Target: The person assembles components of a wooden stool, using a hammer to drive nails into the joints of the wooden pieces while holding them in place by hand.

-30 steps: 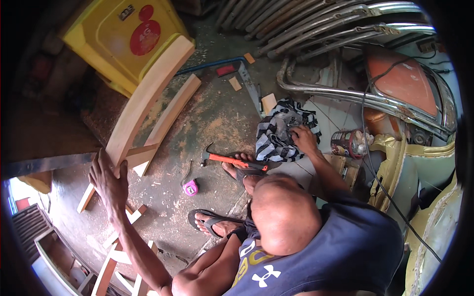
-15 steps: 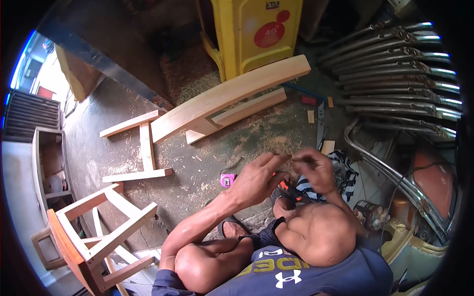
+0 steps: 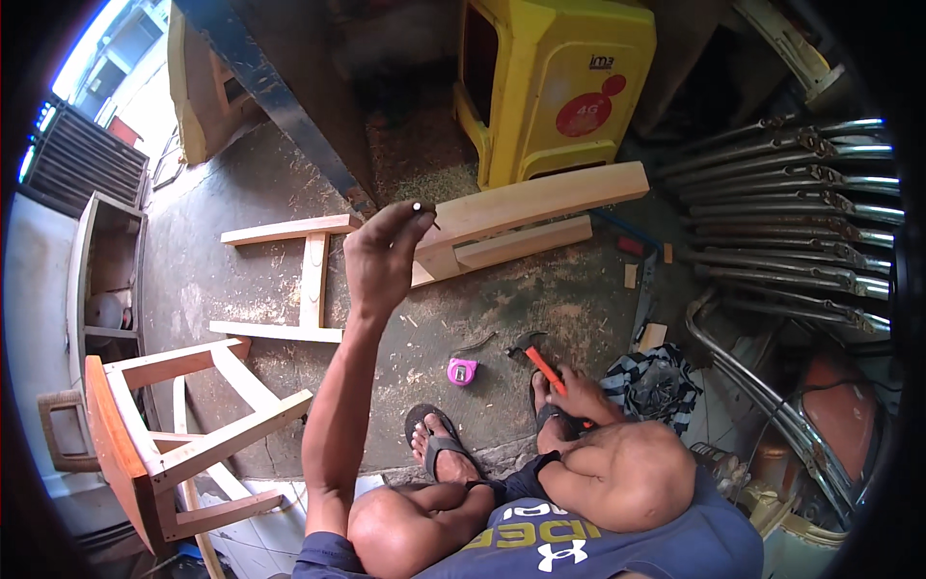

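Observation:
My left hand (image 3: 381,259) is raised and reaches forward over the wooden piece. Its fingers pinch a nail (image 3: 418,206), whose bright head shows above the fingertips and whose thin point sticks out to the right. Beneath and beyond that hand, a long curved wooden board (image 3: 540,200) lies on the floor, joined to a smaller wooden frame (image 3: 314,280). My right hand (image 3: 585,398), low beside my knee, is wrapped round the orange handle of a claw hammer (image 3: 543,365). The hammer's dark head points up and left.
A pink tape measure (image 3: 462,372) lies between my feet and the wood. At the left stands a part-built wooden stool (image 3: 207,439). A yellow plastic stand (image 3: 550,106) is at the back, stacked metal tubes (image 3: 781,222) at the right. A checked cloth (image 3: 632,381) lies near my right hand.
My hands were close together in front of me; the left has moved forward and left with the nail. My right hand has dropped and now grips the hammer. The view has shifted.

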The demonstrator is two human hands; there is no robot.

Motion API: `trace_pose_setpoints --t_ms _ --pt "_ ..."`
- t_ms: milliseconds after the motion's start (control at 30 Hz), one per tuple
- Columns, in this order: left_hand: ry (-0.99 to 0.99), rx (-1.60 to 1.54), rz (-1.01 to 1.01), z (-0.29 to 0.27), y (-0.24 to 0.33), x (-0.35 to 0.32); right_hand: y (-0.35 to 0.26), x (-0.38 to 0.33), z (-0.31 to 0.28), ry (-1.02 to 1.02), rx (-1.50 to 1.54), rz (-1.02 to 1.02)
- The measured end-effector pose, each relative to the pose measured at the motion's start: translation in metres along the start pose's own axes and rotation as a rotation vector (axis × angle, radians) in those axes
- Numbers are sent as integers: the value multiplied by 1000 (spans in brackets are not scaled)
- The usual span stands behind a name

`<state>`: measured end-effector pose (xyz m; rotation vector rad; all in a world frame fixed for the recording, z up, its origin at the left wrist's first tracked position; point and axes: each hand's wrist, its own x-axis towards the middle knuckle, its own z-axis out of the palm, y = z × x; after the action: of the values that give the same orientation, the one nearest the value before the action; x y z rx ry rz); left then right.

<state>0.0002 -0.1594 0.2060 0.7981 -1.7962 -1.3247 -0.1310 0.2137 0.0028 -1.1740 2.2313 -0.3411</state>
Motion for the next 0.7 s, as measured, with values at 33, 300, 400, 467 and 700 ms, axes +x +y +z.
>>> trace_pose_setpoints --t_ms 33,300,400,467,700 --pt "-38 -23 17 0 -10 10 5 -4 5 -107 64 98" --pt "-57 -342 -73 13 -44 14 -16 -13 -59 -219 649 248" --pt "-35 -324 -80 20 -43 7 -54 -22 -131 -126 704 46" --pt "-67 -263 -36 26 -45 7 -70 -15 -168 -196 730 82" --pt "-42 138 208 12 -42 7 -198 12 -253 377 486 -464"
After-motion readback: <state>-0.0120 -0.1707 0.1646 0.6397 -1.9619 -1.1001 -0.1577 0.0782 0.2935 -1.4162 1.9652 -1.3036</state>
